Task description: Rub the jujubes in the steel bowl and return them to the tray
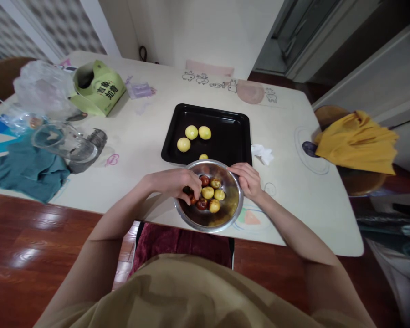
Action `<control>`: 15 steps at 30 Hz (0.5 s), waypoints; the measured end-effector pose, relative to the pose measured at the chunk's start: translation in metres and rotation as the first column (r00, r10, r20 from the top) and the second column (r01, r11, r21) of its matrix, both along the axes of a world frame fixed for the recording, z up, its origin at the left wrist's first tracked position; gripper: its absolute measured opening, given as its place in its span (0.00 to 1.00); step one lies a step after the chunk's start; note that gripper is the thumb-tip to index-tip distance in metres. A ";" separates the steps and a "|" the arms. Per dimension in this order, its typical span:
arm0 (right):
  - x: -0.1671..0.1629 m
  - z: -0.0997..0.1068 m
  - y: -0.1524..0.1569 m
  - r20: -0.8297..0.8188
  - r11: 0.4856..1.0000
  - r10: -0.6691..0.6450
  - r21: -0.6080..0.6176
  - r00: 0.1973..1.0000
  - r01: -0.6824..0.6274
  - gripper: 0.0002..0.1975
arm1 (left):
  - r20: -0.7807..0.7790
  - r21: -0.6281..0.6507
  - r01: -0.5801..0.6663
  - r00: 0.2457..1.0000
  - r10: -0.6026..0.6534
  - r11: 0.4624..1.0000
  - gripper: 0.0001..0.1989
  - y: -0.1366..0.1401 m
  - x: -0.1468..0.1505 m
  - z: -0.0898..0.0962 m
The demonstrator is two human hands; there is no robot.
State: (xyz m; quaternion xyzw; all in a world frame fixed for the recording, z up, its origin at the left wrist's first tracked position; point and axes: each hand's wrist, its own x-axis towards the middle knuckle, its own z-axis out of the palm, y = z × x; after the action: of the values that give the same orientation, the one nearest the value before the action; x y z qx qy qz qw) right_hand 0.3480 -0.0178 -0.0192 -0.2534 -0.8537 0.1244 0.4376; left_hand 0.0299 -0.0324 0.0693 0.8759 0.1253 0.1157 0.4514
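A shiny metal bowl [237, 210] stands at the table's near edge and holds several small round fruits, some yellow, some dark red. My left hand [177, 181] reaches over its left side, the fingers curled down around a dark red fruit [192, 199]; part of the grip is hidden. On the bowl's right rim, my right hand [248, 180] holds it with bent fingers. Just beyond, a black baking tray [225, 136] carries three yellow fruits [191, 132] grouped at its left. Another yellow fruit [203, 156] shows partly behind the bowl's far rim.
A crumpled white tissue [263, 154] lies right of the tray. To the left are a clear glass pitcher [66, 142] lying on its side, a teal cloth [27, 168], a green box [100, 89] and plastic bags [44, 86]. A yellow cloth [358, 143] drapes over a chair at right.
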 end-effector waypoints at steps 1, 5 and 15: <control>0.000 0.000 0.000 -0.005 1.000 0.008 0.006 1.000 -0.008 0.24 | -0.003 0.000 0.001 1.000 -0.001 1.000 0.05 0.000 0.000 -0.001; 0.000 0.001 -0.001 -0.014 1.000 0.015 0.015 1.000 -0.015 0.23 | 0.064 0.037 -0.045 0.997 0.043 0.998 0.09 0.003 0.002 -0.006; -0.001 0.000 -0.001 -0.012 1.000 0.020 0.016 1.000 -0.019 0.22 | 0.351 0.253 -0.650 0.752 0.558 0.717 0.17 0.033 0.000 -0.044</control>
State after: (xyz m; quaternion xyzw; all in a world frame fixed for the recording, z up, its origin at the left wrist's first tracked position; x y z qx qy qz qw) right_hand 0.3469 -0.0183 -0.0187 -0.2408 -0.8543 0.1234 0.4437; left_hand 0.0299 0.0002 0.0251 0.8306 0.3253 0.3878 0.2320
